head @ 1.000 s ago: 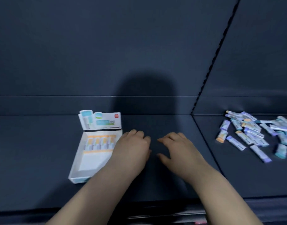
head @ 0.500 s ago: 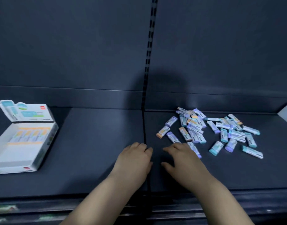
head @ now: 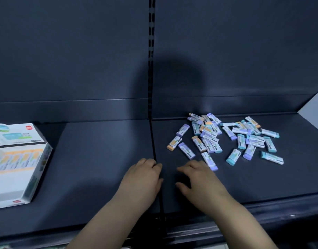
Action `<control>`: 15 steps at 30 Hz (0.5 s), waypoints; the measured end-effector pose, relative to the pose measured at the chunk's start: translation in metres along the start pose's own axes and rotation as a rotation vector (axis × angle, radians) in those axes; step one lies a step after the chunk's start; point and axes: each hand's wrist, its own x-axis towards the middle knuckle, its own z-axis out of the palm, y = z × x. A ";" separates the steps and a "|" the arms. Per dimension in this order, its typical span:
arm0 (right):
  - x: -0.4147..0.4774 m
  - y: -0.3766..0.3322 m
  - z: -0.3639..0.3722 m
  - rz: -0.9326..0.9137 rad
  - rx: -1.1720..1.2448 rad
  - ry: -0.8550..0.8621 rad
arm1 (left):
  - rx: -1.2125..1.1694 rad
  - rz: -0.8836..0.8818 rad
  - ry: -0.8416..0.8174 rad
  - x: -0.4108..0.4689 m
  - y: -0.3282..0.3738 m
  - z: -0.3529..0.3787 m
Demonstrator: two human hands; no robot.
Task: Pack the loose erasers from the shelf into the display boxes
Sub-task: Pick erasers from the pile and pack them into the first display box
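Note:
Several loose erasers (head: 224, 137) in white sleeves with purple, teal or orange ends lie scattered on the right half of the dark shelf (head: 100, 150). A white display box (head: 28, 177) stands open at the far left, its printed lid flap raised behind it and a row of erasers in its back part. My left hand (head: 142, 178) rests on the shelf at the middle seam, fingers loosely bent, holding nothing. My right hand (head: 199, 178) lies beside it, empty, its fingertips just short of a purple-ended eraser (head: 209, 161).
A slotted upright strip (head: 151, 56) runs down the dark back panel and continues as a seam (head: 155, 155) across the shelf. The shelf's front rail (head: 262, 212) runs below my wrists. A pale wall (head: 314, 106) shows at the far right.
The view has swung right: the box went from centre-left to the far left edge and the eraser pile came fully into view. Both hands kept their pose, now near the pile.

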 end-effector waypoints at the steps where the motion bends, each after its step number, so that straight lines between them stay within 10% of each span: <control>1: 0.001 0.001 0.000 0.010 0.004 0.012 | 0.002 0.005 -0.003 0.002 -0.001 0.001; 15: 0.005 0.074 -0.040 -0.071 0.030 0.095 | -0.001 -0.238 -0.034 0.084 0.032 0.003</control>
